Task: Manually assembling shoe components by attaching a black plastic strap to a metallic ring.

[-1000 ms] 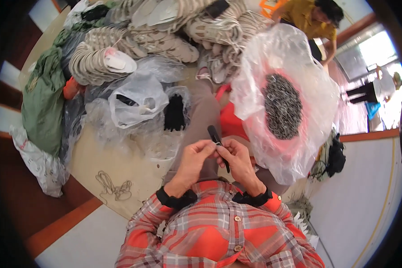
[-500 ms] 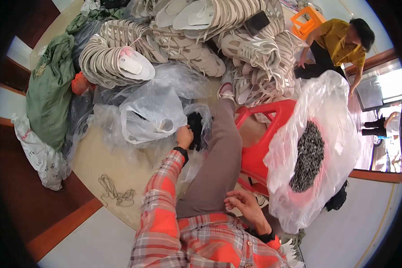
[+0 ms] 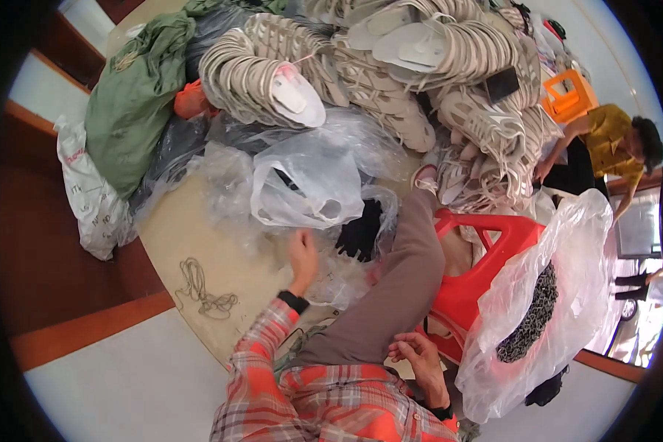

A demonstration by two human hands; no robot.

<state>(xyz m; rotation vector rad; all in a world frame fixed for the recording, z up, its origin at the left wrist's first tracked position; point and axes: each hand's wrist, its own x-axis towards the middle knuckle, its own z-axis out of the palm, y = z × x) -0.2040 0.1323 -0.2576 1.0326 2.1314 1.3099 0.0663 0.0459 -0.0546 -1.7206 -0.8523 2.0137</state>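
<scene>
One white bag [image 3: 318, 163] and one clear bag [image 3: 390, 212] holding black strips [image 3: 362, 228], mid-frame.
I cannot tell the grip of the left hand [image 3: 303, 258], just below the white bag; the right hand [image 3: 421, 355], lower centre, is loosely spread. Lower right, clear plastic sheeting [image 3: 580, 230] holds small dark pieces [image 3: 534, 315].

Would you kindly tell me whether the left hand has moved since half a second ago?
Yes. Against the black bundle on the floor, the left hand has moved left and toward the body; a gap now shows between them.
</scene>
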